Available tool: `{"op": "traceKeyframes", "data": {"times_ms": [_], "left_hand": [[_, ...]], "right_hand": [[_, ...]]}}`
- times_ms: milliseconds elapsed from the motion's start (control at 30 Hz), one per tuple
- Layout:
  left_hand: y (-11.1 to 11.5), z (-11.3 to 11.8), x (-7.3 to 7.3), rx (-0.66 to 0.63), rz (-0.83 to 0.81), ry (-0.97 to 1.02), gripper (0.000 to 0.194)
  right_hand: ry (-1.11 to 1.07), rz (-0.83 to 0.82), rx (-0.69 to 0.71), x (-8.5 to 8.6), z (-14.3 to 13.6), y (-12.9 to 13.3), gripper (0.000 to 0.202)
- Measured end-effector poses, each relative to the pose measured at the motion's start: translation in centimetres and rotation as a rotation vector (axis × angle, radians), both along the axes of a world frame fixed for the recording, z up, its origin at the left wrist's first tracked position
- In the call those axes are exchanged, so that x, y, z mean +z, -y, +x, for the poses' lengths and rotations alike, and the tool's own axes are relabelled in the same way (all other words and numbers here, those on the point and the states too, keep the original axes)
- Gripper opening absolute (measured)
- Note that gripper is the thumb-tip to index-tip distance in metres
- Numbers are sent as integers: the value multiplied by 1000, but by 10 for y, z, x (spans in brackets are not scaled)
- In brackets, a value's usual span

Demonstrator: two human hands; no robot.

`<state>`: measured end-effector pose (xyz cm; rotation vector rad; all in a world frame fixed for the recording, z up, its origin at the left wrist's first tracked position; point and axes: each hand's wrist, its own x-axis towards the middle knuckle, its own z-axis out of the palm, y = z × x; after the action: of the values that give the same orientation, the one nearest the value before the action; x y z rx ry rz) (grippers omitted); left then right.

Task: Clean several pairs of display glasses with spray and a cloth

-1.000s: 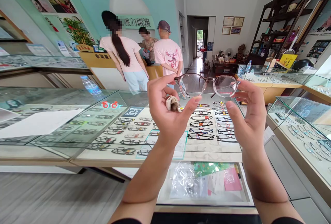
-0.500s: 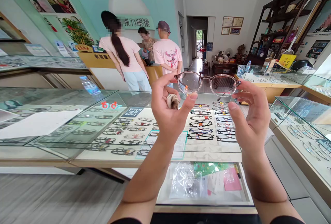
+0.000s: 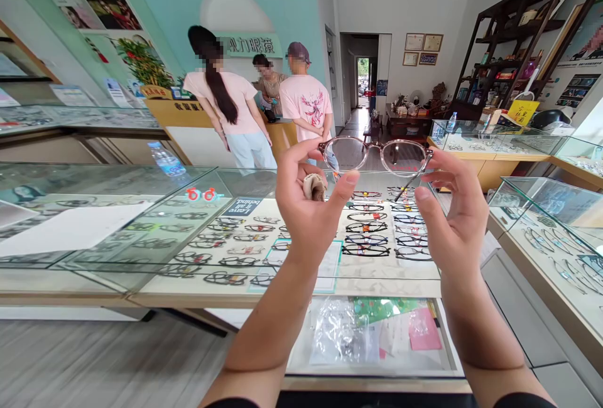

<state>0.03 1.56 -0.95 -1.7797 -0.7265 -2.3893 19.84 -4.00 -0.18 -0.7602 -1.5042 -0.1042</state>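
Note:
A pair of eyeglasses (image 3: 375,146) with a clear, brownish frame is held up level in front of me, between both hands. My left hand (image 3: 308,198) grips it at the left hinge, and a crumpled beige cloth (image 3: 315,187) is tucked in its curled fingers. At the other hinge, my right hand (image 3: 455,207) closes on the frame with its fingers. One dark temple arm (image 3: 407,186) points down and away below the right lens. Under the hands, rows of glasses (image 3: 367,227) lie inside a glass display case (image 3: 226,298).
An open drawer (image 3: 377,380) holds plastic bags and a pink card. White paper (image 3: 70,229) and a water bottle (image 3: 166,159) rest on the glass at left. Another display case (image 3: 551,232) stands at right. Several people stand at a counter (image 3: 183,116) beyond.
The eyeglasses have tilted slightly, and the right temple arm shows more below the lens. My right hand has shifted a little to the left. Both hands keep their hold.

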Motion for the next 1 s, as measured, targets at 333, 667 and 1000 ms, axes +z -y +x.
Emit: {"op": "traceKeyframes", "data": {"times_ms": [333, 667, 1000], "left_hand": [[18, 3, 5, 184, 0, -64, 49], [23, 4, 10, 232, 75, -111, 50], [20, 2, 6, 147, -37, -65, 52]], "right_hand": [[9, -120, 4, -1, 0, -4, 39], [26, -177, -5, -3, 3, -8, 38], [-3, -106, 7, -2, 5, -6, 39]]}}
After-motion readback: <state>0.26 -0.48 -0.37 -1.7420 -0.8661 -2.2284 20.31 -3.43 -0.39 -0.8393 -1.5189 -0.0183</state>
